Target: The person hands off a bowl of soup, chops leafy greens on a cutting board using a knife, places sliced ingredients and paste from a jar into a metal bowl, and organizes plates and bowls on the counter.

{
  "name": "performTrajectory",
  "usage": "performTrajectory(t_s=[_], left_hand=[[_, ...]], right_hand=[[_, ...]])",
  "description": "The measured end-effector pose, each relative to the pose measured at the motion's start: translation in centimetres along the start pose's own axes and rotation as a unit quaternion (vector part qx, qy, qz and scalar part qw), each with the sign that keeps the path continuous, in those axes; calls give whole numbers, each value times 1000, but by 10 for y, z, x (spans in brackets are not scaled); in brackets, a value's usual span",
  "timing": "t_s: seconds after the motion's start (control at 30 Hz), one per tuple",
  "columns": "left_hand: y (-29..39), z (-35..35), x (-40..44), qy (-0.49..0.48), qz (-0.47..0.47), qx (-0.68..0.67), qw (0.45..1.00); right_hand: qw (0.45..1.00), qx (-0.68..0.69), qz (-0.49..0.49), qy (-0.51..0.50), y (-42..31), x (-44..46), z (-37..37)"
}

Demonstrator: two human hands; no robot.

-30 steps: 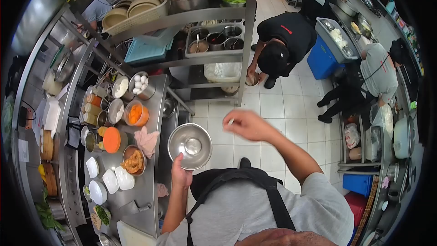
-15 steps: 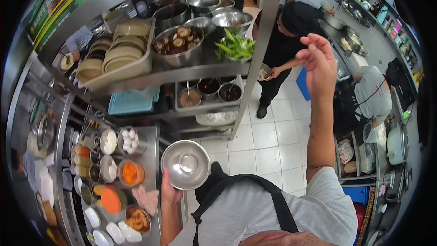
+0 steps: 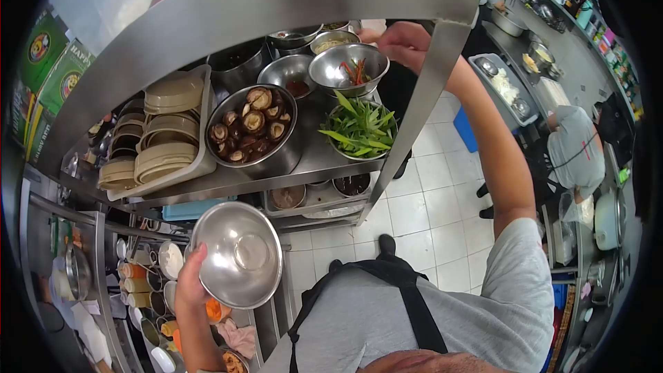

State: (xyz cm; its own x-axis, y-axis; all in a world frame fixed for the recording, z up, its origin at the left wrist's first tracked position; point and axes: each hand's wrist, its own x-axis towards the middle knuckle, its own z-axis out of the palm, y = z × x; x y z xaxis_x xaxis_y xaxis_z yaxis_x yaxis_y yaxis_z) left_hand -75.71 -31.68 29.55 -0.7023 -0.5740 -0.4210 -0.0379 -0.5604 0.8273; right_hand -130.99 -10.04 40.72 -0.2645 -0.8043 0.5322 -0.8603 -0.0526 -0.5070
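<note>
Left hand (image 3: 191,280) grips the large bowl (image 3: 245,257) by its rim, at about half past seven if the view is taken as a clock. Its thumb lies over the edge on the inner side; the other fingers are hidden behind the metal. The open side of this bowl faces the camera. Right hand (image 3: 406,45) is at one o'clock, reaching over the shelf (image 3: 290,183), just beside the right rim of the chilli bowl (image 3: 330,62), which is at twelve and contains red strips (image 3: 356,72). Its fingers are bent and drawn near to each other, but I cannot tell whether they pinch something or touch that rim.

On the same shelf, long greens (image 3: 359,126) fill another bowl at one o'clock, nearer to the centre. The mushroom pot (image 3: 286,155) stands at ten, and at nine a basket (image 3: 166,179) carries beige dishes (image 3: 166,160). Lower, at seven, a pink cloth (image 3: 238,340) lies near orange food (image 3: 217,309). At three o'clock a person (image 3: 579,152) in a light grey shirt leans forward.
</note>
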Motion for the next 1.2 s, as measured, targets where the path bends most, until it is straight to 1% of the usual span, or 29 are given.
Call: performTrajectory(t_s=[0.03, 0.07, 0.17, 0.23, 0.3, 0.37, 0.4, 0.43, 0.47, 0.53, 0.57, 0.63, 0.7, 0.77, 0.83, 0.87, 0.9, 0.93, 0.97, 1.03, 1.07, 1.1, 1.17, 1.2], left_hand=[[8, 13, 1, -3, 14, 9, 1000], [12, 30, 0, 6, 20, 13, 1000], [10, 85, -11, 49, 53, 21, 997], [-1, 114, -23, 91, 63, 22, 994], [-13, 129, -34, 122, 91, 15, 988], [-18, 150, -43, 147, 96, 29, 984], [-19, 163, -48, 175, 104, 28, 979], [-20, 175, -52, 204, 112, 27, 972], [-21, 187, -54, 218, 118, -1, 969], [-27, 196, -58, 249, 133, -9, 959], [-28, 197, -60, 267, 147, -18, 952], [-28, 205, -63, 289, 154, -15, 945], [-26, 210, -61, 317, 156, -19, 935], [-25, 210, -56, 321, 161, -16, 933], [-21, 212, -48, 320, 172, -17, 932], [-19, 214, -44, 311, 174, -25, 934], [-16, 214, -43, 305, 175, -32, 936], [-14, 208, -44, 271, 179, -13, 946], [-11, 208, -42, 274, 176, -12, 945], [-3, 209, -37, 273, 181, -17, 945], [-1, 203, -36, 269, 180, -5, 946], [3, 207, -34, 271, 176, -3, 946], [11, 217, -26, 242, 196, 27, 950], [13, 220, -25, 253, 204, 26, 945]], right_hand=[[1000, 10, -5, 1, 21, 7, 2], [989, -94, -92, -59, 26, 17, 4], [972, -168, -82, -141, 8, 24, 6], [940, -261, -97, -199, 16, 24, 2], [969, -139, -183, -90, 53, 23, 4], [980, -88, -172, -47, 54, 35, -14], [984, -32, -170, -35, 59, 41, -19], [984, -22, -173, -38, 62, 45, -21], [983, -14, -173, -59, 63, 47, -21], [977, -2, -176, -118, 68, 43, -12], [974, -34, -188, -123, 66, 36, -9], [975, -45, -181, -118, 74, 23, 5], [976, -18, -189, -106, 88, 15, 20], [978, 6, -187, -92, 93, 15, 23], [984, 16, -137, -111, 93, 30, 11], [984, 15, -137, -111, 96, 38, 10], [980, -2, -171, -106, 100, 48, 11], [973, -17, -204, -103, 104, 57, 13], [973, -14, -203, -105, 106, 66, 18], [953, -58, -274, -118, 110, 80, 30], [944, -101, -304, -84, 109, 85, 31], [945, -98, -301, -86, 107, 84, 24], [974, -85, -204, -45, 102, 84, 9], [972, -159, -167, -45, 108, 86, 6]])
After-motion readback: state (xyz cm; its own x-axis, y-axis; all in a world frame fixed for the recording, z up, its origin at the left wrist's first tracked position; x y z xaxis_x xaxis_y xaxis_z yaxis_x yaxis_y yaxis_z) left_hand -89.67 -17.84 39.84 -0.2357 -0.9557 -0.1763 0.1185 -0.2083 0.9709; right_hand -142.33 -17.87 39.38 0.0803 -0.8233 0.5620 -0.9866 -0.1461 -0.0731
